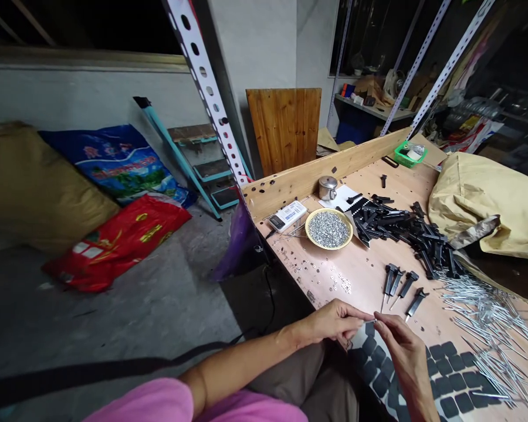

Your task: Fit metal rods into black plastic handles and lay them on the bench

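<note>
Rod (368, 321) of thin metal bridges the small space between the two hands, at the near edge of the bench (369, 269). The left hand (338, 322) has its grip pinched on one end, forefinger stretched along it; the right hand (403, 344) has thumb and fingertips together on the other, where any smaller piece is too tiny to make out. Dark rounded squares (443, 368) lie in rows beneath and beside the right hand. Just beyond the hands rest four black pieces (408, 284) with metal shafts. Farther back stand a yellow bowl (323, 247) full of small metal bits and a lidded metal cup (328, 189); a heap of black parts (396, 221) spreads rightward toward many loose rods (493, 328).
</note>
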